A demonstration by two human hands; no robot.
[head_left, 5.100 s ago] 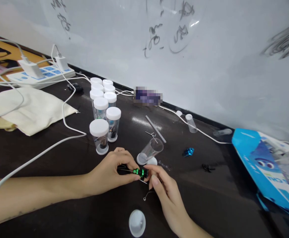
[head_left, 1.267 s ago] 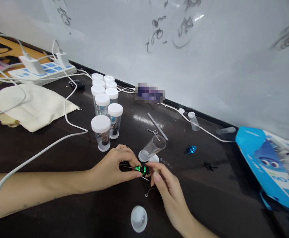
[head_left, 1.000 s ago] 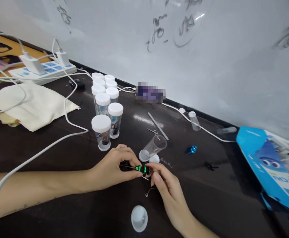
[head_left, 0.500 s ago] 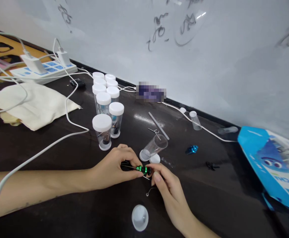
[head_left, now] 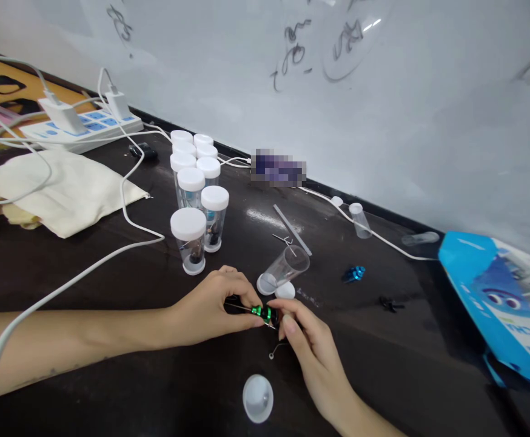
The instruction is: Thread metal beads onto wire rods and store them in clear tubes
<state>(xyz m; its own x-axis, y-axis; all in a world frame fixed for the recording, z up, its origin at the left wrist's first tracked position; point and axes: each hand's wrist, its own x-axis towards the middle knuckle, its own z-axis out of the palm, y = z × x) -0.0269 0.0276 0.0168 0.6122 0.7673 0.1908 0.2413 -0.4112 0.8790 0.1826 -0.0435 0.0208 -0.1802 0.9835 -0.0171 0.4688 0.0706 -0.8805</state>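
A small green-and-black cylindrical piece (head_left: 264, 312) is held between both hands over the dark table. My left hand (head_left: 222, 300) pinches its left end between thumb and fingers, and thin wire-like rods run back toward the palm. Closed on its black right end is my right hand (head_left: 308, 343), with the fingertips partly hiding that end. A thin metal wire with a small loop (head_left: 271, 355) sticks out below the right fingers; whether they hold it I cannot tell. Just beyond the hands, an open clear tube (head_left: 285, 270) lies on its side near a white cap (head_left: 285, 290).
Several white-capped clear vials (head_left: 188, 240) stand at the left back. A small translucent cup (head_left: 258, 399) sits in front. Rightward lie a blue metal piece (head_left: 354, 274), black bits (head_left: 390, 304) and a blue bag (head_left: 487, 303). A white cable (head_left: 87, 270) crosses the left side.
The view has shifted very slightly. Both hands keep the green-and-black piece pinched in nearly the same place, and nothing else has visibly moved.
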